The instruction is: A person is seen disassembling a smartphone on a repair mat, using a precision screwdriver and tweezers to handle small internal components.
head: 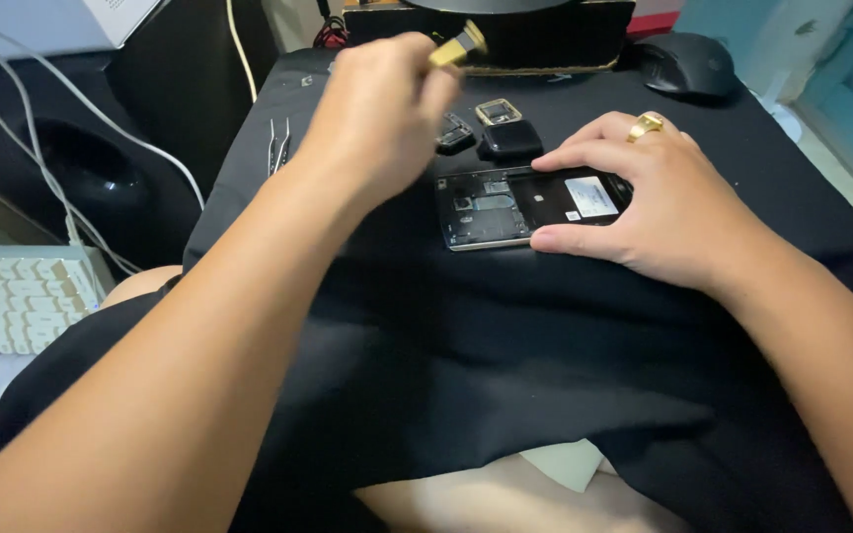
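Observation:
An opened phone (505,205) lies back-up on a black cloth (466,336), its inner boards and a white label showing. My right hand (659,197), with a gold ring, presses on the phone's right part, thumb at its near edge. My left hand (387,109) hovers above and left of the phone, closed on a small tool with a gold ferrule and dark tip (458,46), blurred by motion. Small removed parts (499,112) and a black square piece (511,141) lie just behind the phone.
Metal tweezers (278,146) lie on the cloth at the left. A black mouse (688,64) sits at the back right, a dark box (505,30) behind the parts. A white keyboard (12,296) and white cables (41,148) are at the left.

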